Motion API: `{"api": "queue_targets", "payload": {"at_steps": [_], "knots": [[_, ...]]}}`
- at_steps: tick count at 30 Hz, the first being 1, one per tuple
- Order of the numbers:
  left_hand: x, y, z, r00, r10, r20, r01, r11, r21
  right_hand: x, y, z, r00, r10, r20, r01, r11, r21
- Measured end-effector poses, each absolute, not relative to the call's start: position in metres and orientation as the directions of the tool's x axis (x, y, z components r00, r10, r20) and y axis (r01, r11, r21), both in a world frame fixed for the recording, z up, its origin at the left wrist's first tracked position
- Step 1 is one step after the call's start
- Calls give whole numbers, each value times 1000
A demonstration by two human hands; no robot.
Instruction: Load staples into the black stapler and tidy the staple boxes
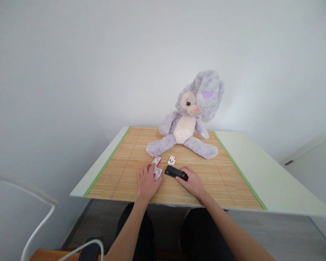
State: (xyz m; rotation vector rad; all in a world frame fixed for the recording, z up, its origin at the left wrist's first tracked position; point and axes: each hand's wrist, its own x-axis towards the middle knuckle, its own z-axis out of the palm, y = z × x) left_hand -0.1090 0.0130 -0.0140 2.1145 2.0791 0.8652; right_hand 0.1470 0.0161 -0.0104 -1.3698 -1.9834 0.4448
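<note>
My right hand (193, 182) is closed round the rear end of a black stapler (174, 172), which lies on the bamboo mat with its front end pointing left. My left hand (149, 182) rests on the mat, its thumb and fingers round a small white-and-red box (158, 173) that they partly cover. Just beyond its fingertips lies a second white-and-red box (156, 161). A third small box (172, 160), white with a dark picture and a red corner, sits behind the stapler.
A grey-lilac plush rabbit (185, 129) sits at the back of the bamboo mat (125, 163), legs spread, one ear over its face. Under the mat is a white table (255, 159) against the wall. A white cable (38, 224) hangs at lower left, near a dark phone-like object (90, 250).
</note>
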Motion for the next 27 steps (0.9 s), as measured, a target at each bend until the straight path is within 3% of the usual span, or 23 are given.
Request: {"api": "queue_targets", "payload": {"at_steps": [9, 16, 24, 27], "knots": [[-109, 9, -9, -33, 931, 364, 895, -135, 425, 148, 16, -10, -240, 909, 340, 659, 410, -630], [-103, -7, 2, 283, 864, 417, 836, -435, 333, 148, 17, -10, -244, 907, 343, 646, 416, -641], [-99, -3, 3, 294, 865, 407, 841, -436, 319, 123, 26, 1, -249, 877, 411, 729, 449, -517], [-98, -3, 3, 282, 869, 407, 850, -423, 314, 115, 30, 2, -269, 871, 411, 699, 470, -539]]}}
